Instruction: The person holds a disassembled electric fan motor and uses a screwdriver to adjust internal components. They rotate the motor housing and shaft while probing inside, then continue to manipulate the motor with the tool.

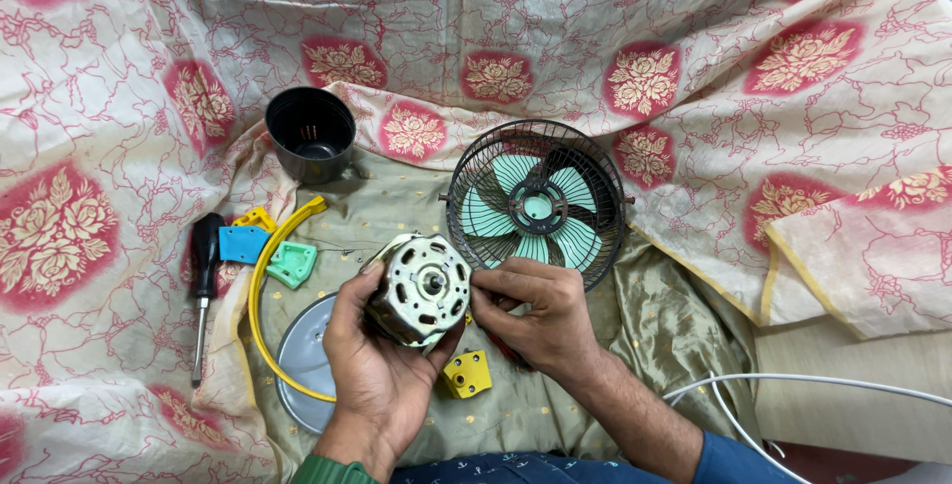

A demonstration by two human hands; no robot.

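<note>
Metal motor (421,289): grey and round, at lower centre of the frame, where I hold it over the cloth.
Left hand (372,365): I cup it from below, fingers clamped around its body.
Right hand (535,315): fingertips pinched on its right edge.
Fan guard (536,201): above, green blades inside.
Screwdriver (203,286): far left.
Yellow block (467,373): below the motor.

A cream cloth (129,97) printed with red rose medallions and thin red vine lines covers nearly the whole scene, lying in loose folds from nine o'clock round through twelve to three. At the centre and toward six o'clock it gives way to a plain olive-green satin cloth (684,335) with small gold dots. At four to five o'clock a bare pale beige surface (853,415) shows under even, soft light.
</note>
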